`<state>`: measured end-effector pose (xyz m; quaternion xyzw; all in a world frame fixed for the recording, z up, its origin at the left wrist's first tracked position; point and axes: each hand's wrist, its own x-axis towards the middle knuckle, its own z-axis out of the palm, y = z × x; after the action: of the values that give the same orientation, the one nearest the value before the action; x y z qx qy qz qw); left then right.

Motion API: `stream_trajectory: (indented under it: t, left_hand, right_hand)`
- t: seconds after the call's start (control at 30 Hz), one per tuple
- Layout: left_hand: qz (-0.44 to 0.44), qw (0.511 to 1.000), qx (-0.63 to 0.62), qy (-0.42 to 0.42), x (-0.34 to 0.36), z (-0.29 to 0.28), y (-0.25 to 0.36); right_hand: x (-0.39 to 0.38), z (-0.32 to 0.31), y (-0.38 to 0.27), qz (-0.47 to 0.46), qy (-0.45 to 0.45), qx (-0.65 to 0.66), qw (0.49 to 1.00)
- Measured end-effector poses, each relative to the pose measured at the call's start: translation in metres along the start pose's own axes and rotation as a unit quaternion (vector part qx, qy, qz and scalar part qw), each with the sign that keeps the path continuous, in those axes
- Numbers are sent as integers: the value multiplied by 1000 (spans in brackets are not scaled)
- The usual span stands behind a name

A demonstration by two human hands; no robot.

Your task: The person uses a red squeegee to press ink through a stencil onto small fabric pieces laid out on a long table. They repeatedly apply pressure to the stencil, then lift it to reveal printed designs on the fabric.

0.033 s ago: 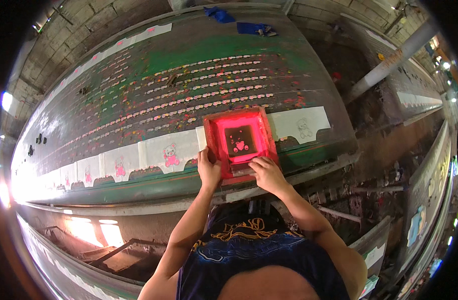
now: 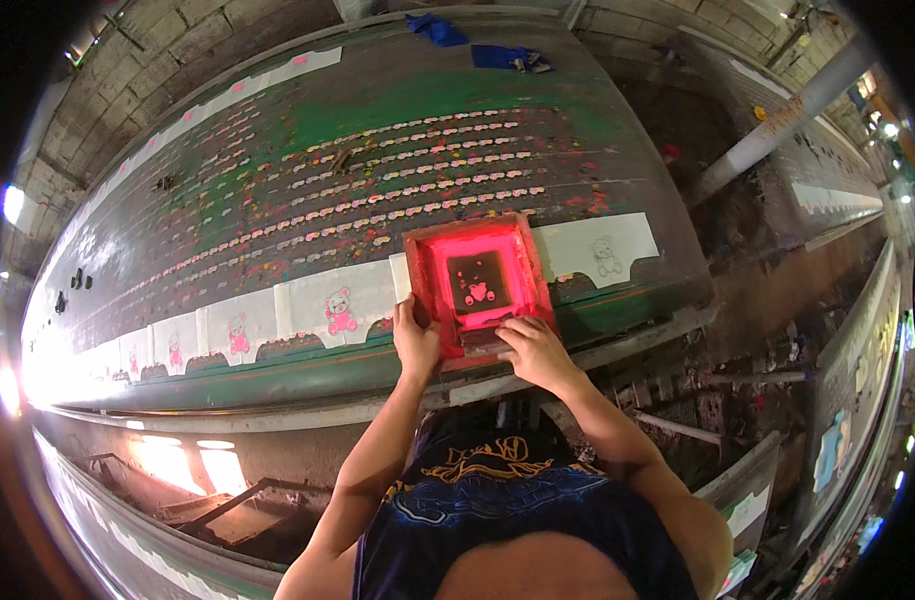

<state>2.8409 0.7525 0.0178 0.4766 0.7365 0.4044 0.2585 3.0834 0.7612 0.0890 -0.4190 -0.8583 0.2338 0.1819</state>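
A long paint-flecked printing table (image 2: 277, 190) stretches beyond the fingertips. White fabric pieces with pink bear prints (image 2: 339, 305) lie left of the fingers; an unprinted outlined piece (image 2: 602, 250) lies right. 2 blue rags (image 2: 477, 42) sit far beyond.

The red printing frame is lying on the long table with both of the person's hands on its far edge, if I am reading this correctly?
Not quite: in the head view both hands, left hand and right hand, are on the near edge of the red printing frame, not the far one. It does lie on the long table.

Red printing screen frame (image 2: 477, 280) flat on table
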Motion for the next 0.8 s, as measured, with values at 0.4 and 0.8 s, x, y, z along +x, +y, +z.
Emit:
stream_trajectory:
  t: [0.4,0.8]
  left_hand:
    - [26,998,-43,31,8,14,23]
    - [15,994,-111,20,-28,198,143]
  right_hand:
    - [-19,-8,72,281,188,112,934]
    - [-91,-139,225,332,184,138,915]
